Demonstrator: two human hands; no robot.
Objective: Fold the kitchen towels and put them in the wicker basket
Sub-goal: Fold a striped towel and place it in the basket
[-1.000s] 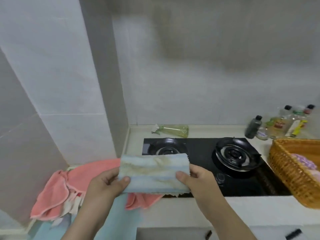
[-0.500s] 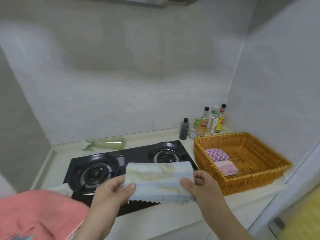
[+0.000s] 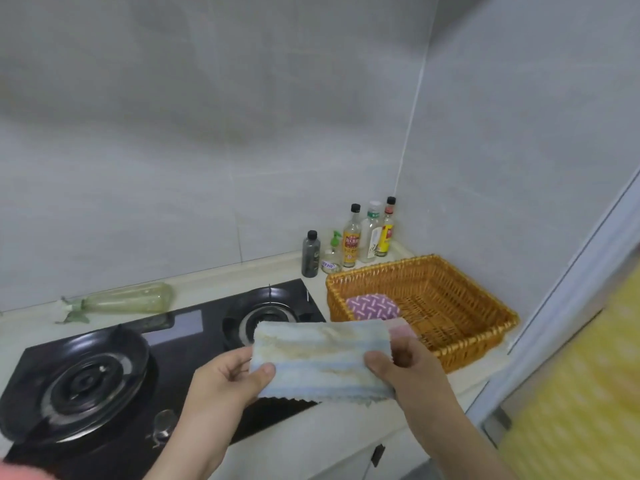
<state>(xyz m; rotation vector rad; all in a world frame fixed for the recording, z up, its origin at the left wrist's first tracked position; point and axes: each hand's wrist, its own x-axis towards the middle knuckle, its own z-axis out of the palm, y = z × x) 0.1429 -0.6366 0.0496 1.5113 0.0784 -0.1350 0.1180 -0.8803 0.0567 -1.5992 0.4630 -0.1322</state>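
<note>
Holding a folded, soft blue striped kitchen towel (image 3: 322,358) with brown marks, the left hand (image 3: 225,379) pinches its left end and the right hand (image 3: 405,368) pinches its right end. Each grip is closed on the cloth, thumb in front. The towel is up in the air, over the front of the black gas stove (image 3: 194,341). Its long side runs left to right. The brown wicker basket (image 3: 478,346) sits on the table to the right and a bit farther back, so the right hand is nearer. I think the towel goes that way next.
</note>
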